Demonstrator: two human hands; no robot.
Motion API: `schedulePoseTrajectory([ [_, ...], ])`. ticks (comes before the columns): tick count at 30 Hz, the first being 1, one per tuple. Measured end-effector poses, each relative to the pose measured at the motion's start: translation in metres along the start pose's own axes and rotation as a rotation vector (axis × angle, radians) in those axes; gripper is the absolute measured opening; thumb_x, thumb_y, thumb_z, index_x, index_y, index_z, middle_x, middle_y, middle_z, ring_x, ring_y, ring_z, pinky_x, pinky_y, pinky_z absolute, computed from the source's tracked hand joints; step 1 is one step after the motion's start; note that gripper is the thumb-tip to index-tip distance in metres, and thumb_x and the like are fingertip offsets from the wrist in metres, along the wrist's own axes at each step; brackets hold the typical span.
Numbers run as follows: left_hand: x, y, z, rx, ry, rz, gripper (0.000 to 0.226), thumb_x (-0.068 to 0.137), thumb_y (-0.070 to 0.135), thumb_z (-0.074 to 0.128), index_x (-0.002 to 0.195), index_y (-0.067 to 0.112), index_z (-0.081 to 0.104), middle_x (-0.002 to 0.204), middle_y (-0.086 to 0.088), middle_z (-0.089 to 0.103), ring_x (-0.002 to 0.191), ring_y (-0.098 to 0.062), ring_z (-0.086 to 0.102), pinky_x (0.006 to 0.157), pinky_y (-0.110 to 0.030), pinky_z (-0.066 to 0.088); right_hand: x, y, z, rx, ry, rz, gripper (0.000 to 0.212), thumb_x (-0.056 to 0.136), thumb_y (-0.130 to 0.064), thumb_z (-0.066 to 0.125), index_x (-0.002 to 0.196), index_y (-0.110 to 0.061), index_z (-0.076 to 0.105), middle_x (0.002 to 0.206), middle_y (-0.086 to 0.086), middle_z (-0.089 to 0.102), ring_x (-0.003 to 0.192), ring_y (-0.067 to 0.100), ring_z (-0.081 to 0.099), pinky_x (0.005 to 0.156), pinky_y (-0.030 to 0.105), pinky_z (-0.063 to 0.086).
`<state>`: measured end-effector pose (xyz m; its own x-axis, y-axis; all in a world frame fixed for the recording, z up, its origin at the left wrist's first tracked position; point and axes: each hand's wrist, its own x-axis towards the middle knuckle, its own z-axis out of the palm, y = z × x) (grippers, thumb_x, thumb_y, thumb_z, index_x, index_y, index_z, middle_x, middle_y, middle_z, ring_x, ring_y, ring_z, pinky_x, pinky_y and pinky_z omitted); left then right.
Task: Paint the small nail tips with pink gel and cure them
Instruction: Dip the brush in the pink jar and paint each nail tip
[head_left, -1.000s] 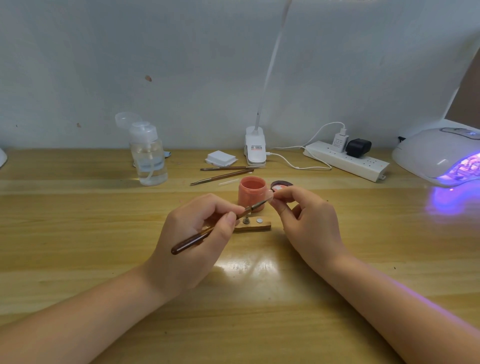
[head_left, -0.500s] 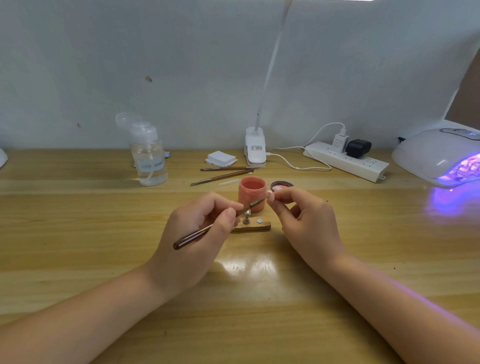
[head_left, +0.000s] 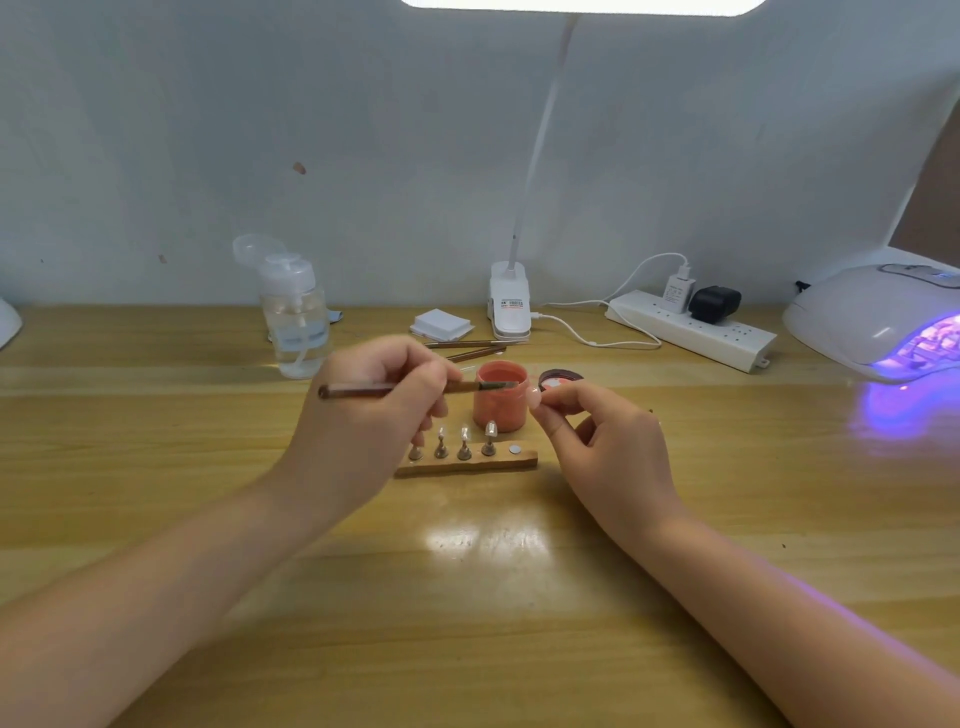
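Left hand (head_left: 363, 415): I log its fingers (head_left: 439, 387) curled round a thin brown brush (head_left: 415, 388), which lies nearly level, its bristle end over the open mouth of the pink gel jar (head_left: 501, 396). Whether the bristles touch the gel I cannot tell.

Right hand (head_left: 608, 447): thumb and forefinger pinch one small nail tip (head_left: 534, 397), held just beside the jar's right wall; the remaining fingers are loosely curled.

Wooden holder (head_left: 467, 462): lies on the table (head_left: 519, 623) in front of the jar, between my two hands. It carries four small stands with tips, the leftmost partly hidden by the left hand, and one bare round disc at the right end.

Jar lid (head_left: 561, 378): dark, lying behind the right fingertips, next to the jar.

Cure lamp (head_left: 878, 322): white, far right, glowing violet inside and onto the table.

Back row, left to right: clear pump bottle (head_left: 295, 317), white pad stack (head_left: 441, 325), two spare brushes (head_left: 475, 349), clip lamp (head_left: 510, 306), power strip (head_left: 691, 330) with two plugs.
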<state>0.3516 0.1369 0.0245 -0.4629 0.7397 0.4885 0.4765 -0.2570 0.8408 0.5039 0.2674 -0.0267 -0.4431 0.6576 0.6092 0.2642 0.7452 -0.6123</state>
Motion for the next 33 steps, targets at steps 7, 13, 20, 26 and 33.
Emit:
schedulePoseTrajectory([
  [7, 0.077, 0.022, 0.009, 0.274, -0.078, -0.26, 0.021, 0.086, 0.009, 0.055, 0.076, 0.001, 0.071, 0.054, -0.003, 0.061, 0.046, -0.012, 0.052, 0.041, -0.021, 0.044, 0.0, 0.001, 0.002, -0.037, 0.01, -0.022, 0.008, 0.086, -0.017, 0.07, 0.092, -0.022, 0.071, 0.089, -0.012, 0.07, 0.055, 0.001, 0.051, 0.06, 0.015, 0.042],
  [13, 0.106, 0.015, 0.034, 0.366, -0.221, -0.416, 0.018, 0.084, 0.01, 0.055, 0.078, 0.002, 0.069, 0.043, 0.003, 0.057, 0.036, -0.008, 0.049, 0.04, -0.017, 0.04, 0.0, 0.003, 0.005, -0.006, 0.026, -0.018, 0.006, 0.086, -0.018, 0.071, 0.088, -0.024, 0.07, 0.089, -0.011, 0.071, 0.052, 0.006, 0.05, 0.059, 0.023, 0.045],
  [20, 0.102, 0.001, 0.035, 0.389, -0.246, -0.475, 0.021, 0.088, 0.012, 0.053, 0.075, 0.003, 0.066, 0.049, 0.0, 0.058, 0.039, -0.01, 0.048, 0.039, -0.017, 0.039, 0.001, 0.005, 0.005, -0.01, 0.025, -0.026, 0.006, 0.086, -0.017, 0.07, 0.087, -0.023, 0.07, 0.088, -0.012, 0.07, 0.051, 0.004, 0.048, 0.058, 0.022, 0.042],
  [26, 0.101, -0.004, 0.0, -0.049, -0.041, -0.649, 0.019, 0.087, 0.009, 0.051, 0.084, -0.001, 0.067, 0.046, 0.001, 0.055, 0.037, -0.007, 0.046, 0.035, -0.016, 0.038, 0.0, 0.001, 0.003, 0.0, -0.001, -0.004, 0.005, 0.086, -0.019, 0.069, 0.089, -0.024, 0.07, 0.085, -0.015, 0.069, 0.051, 0.007, 0.05, 0.058, 0.028, 0.047],
  [33, 0.077, -0.009, -0.027, -0.366, 0.023, -0.67, 0.021, 0.09, 0.012, 0.051, 0.08, 0.004, 0.068, 0.053, 0.001, 0.056, 0.04, -0.006, 0.048, 0.036, -0.014, 0.039, 0.0, -0.001, 0.001, -0.001, -0.012, 0.004, 0.006, 0.085, -0.021, 0.069, 0.088, -0.026, 0.069, 0.078, -0.018, 0.066, 0.051, 0.009, 0.051, 0.057, 0.028, 0.045],
])
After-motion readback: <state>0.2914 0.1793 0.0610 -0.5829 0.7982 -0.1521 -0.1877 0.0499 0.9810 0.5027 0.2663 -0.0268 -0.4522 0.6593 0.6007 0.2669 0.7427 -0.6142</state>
